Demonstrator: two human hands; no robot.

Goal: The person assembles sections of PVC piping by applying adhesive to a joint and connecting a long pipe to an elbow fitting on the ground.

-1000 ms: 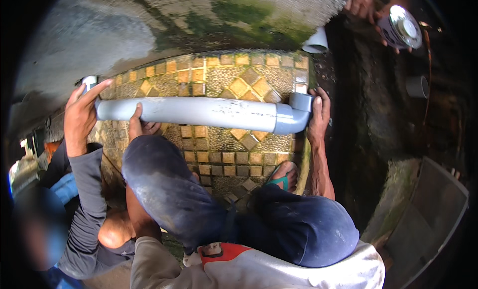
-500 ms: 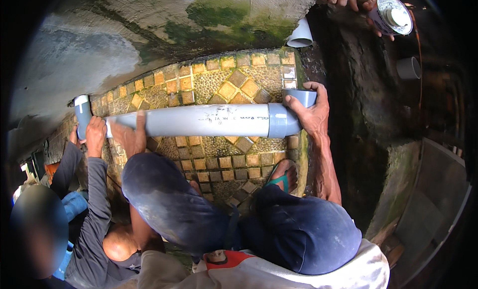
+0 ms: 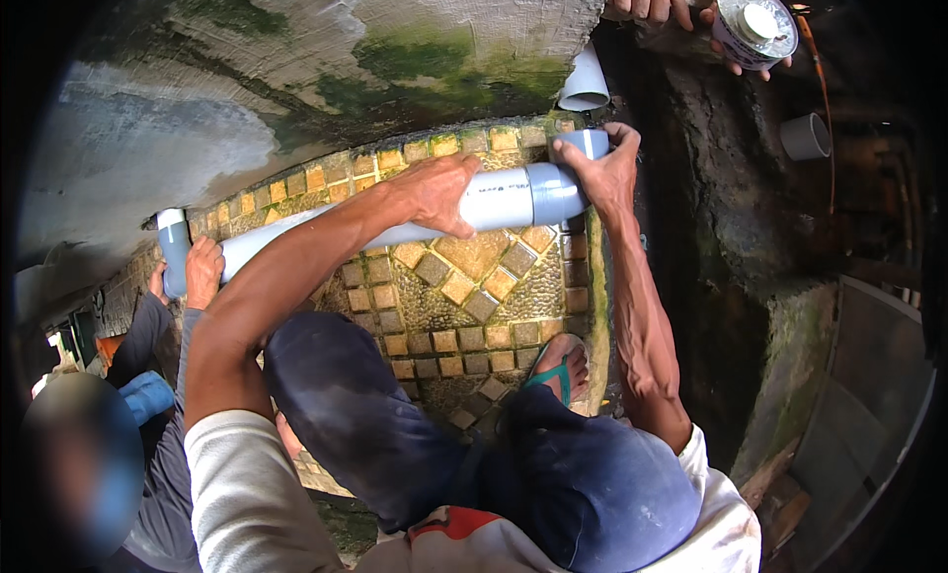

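Note:
A thick grey PVC pipe (image 3: 499, 200) slants across above the tiled floor, its right end higher in the picture. My left hand (image 3: 437, 193) is wrapped over the pipe right of its middle. My right hand (image 3: 607, 168) grips the grey elbow fitting (image 3: 559, 195) on the right end, thumb and fingers about its upturned mouth. At the left end, a second elbow (image 3: 175, 255) meets a short white pipe stub (image 3: 172, 218) by the wall. A co-worker's hands (image 3: 204, 272) hold that end.
A white pipe end (image 3: 585, 84) sticks out under the mossy wall (image 3: 415, 50), just beyond my right elbow fitting. Another person's hand holds a round can (image 3: 755, 25) at the top right. A pipe opening (image 3: 806, 137) shows in the dark trench side. A grey panel (image 3: 859, 405) leans at right.
My left hand has moved from the pipe's left part to right of its middle. The pipe's right end, with my right hand, has shifted away from me toward the white pipe end.

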